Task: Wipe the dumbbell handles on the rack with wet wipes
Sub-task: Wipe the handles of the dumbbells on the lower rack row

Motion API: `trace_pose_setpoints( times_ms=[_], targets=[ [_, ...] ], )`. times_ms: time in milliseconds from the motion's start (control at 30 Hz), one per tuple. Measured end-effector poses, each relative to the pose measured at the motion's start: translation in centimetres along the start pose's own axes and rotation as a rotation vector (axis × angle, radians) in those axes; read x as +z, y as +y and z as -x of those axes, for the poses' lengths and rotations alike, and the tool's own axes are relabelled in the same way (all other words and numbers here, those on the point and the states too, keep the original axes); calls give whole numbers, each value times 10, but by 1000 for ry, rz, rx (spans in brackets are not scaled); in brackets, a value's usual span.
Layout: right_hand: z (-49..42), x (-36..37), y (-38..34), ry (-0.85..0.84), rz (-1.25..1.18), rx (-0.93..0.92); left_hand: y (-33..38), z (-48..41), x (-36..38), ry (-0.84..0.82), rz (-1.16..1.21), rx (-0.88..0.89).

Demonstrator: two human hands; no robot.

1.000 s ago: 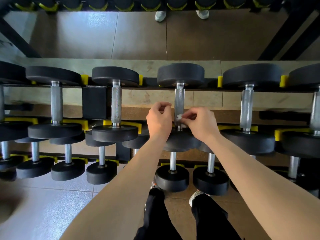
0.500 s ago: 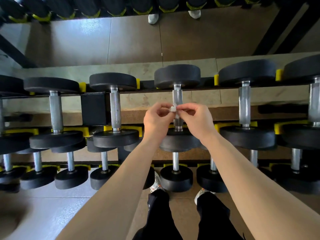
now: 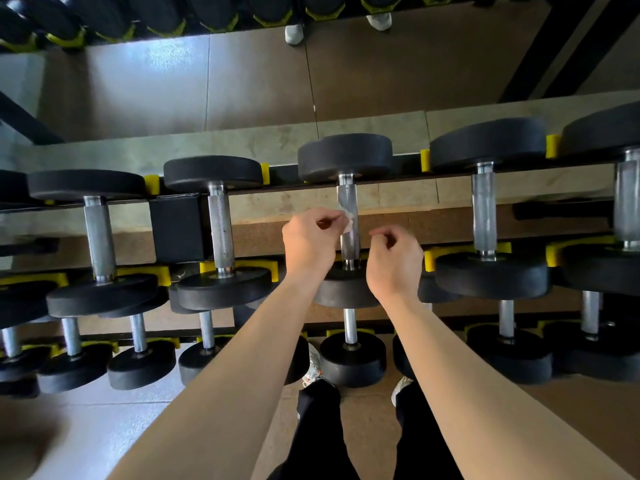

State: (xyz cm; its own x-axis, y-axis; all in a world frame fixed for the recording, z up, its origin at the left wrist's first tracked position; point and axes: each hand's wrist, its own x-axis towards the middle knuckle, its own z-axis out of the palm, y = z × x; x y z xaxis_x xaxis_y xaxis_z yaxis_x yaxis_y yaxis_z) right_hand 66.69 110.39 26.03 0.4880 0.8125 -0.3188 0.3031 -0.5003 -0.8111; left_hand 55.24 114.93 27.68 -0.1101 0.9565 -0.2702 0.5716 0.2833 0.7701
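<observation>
Pinching wipe [image 3: 347,216] by handle [image 3: 349,239]; L hand [image 3: 308,241]

Readable text: none anywhere in view.
Dumbbell heads [image 3: 346,157]: plain black, no weight number legible.
Dumbbell handles [image 3: 348,199]: knurled metal, no stamp legible.
Yellow cradles [image 3: 265,173]: no print legible.
Trouser leg [image 3: 311,431]: small pale mark near its left edge, too small to read.
</observation>
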Motion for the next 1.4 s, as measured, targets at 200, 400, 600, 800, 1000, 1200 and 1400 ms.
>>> trace_pose_setpoints(
  times_ms=[200, 400, 600, 800, 1000, 1200, 1400],
  targets=[
    [-2, -2, -1, -21, 11, 39, -9, 7, -6, -136, -161, 4],
    [-1, -4, -4, -31, -4, 27, 6, -11, -6, -46, -71, -4],
    [-4, -3, 1, -40, -24, 29, 24, -31, 0, 74, 23, -10],
    [-5, -2, 3, -43, 0, 20, -10, 2, -13, -245, -228, 46],
    [2, -6, -2, -108, 64, -201, 3, 18, -15, -120, 6, -80],
    [-7, -25, -8, -320, 20, -239, 11, 32, -10, -103, 226, -172],
    [-49, -12, -36, -158, 0, -233, -2, 25, -18, 43, 221, -219]
  ],
)
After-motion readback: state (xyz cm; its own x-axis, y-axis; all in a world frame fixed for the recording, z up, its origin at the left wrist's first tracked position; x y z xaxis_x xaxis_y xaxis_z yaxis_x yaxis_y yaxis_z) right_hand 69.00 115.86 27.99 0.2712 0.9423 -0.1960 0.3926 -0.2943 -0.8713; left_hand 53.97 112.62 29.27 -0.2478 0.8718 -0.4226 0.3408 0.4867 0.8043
